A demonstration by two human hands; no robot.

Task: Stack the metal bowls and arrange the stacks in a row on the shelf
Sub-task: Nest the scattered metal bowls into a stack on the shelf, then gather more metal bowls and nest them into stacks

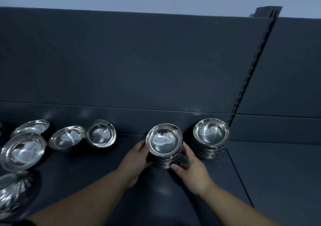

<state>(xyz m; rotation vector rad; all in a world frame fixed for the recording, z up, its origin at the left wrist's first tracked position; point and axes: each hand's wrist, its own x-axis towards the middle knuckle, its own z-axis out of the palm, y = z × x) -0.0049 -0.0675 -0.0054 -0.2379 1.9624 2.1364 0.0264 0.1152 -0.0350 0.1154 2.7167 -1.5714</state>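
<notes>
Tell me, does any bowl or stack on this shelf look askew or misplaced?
Yes. The loose bowls on the left lie scattered and tilted, unstacked. The held stack and the right stack look neat.

Bare forearms extended forward, left hand (pixel 137 158) and right hand (pixel 191 169) opposed — fingers (pixel 145 146) curled round the bowl stack (pixel 165 139)

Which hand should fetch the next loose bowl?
Left, likely. The left hand grips the held stack on its left side, and the nearest loose bowl lies further left. The right hand grips the stack's right side, beside the finished stack.
</notes>
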